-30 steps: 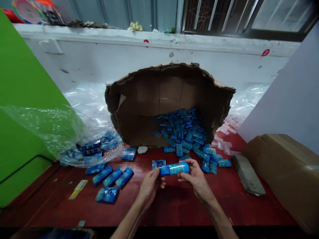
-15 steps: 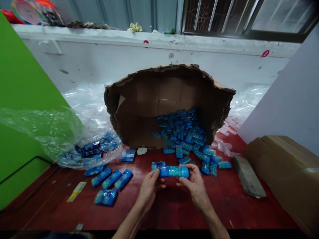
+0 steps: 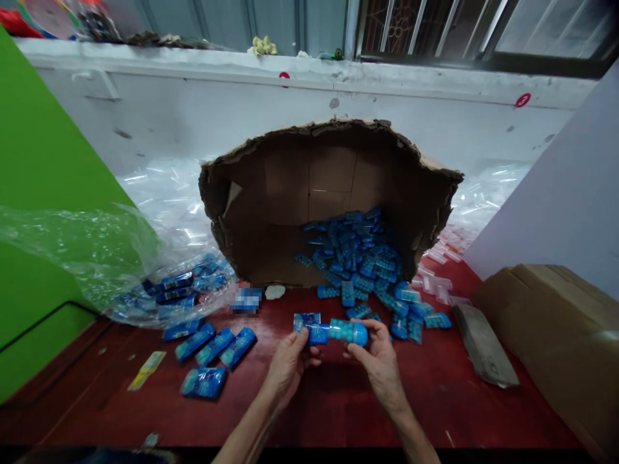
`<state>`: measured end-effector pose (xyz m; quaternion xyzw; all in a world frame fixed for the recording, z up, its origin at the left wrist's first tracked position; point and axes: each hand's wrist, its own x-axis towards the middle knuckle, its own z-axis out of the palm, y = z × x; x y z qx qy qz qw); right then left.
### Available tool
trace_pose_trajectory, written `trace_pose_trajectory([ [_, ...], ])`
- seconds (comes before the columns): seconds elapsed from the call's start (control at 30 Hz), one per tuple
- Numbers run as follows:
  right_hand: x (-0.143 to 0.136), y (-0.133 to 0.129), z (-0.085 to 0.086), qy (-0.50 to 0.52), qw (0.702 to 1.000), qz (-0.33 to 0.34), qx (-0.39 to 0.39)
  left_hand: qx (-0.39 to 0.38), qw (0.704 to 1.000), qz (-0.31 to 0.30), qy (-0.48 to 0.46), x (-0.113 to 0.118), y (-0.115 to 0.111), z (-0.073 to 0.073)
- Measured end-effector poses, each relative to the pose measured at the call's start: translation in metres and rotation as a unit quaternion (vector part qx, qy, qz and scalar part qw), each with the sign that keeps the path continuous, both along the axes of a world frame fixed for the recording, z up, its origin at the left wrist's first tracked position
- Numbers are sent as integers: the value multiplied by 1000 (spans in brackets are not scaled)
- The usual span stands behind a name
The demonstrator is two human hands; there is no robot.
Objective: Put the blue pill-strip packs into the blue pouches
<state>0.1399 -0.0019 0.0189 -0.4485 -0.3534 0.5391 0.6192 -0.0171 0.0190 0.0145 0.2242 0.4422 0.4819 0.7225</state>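
Head view, left hand: thumb and fingers pinched on the blue printed sleeve.
Right hand: curled, fingertips closed on the rounded blue end of the bead-filled container.
Container: lying sideways between both hands, above the red tabletop (its other end meets the sleeve).

dim, seemingly soft at edges
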Motion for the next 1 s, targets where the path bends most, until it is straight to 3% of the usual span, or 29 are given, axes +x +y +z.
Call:
trace_pose_trajectory([
  [0.23,-2,-4,-4,-47,998,-27,16,-13,999,-14,-26,3,1,4],
  [0.4,1,-5,-4,-46,997,-56,19,-41,998,16,-37,3,0,5],
  [0.63,5,-9,7,35,999,2,-2,-52,998,7,-36,4,-2,-2],
  [1.0,-1,-13,6,-43,999,-24,21,-43,999,6,-32,7,-7,-3],
])
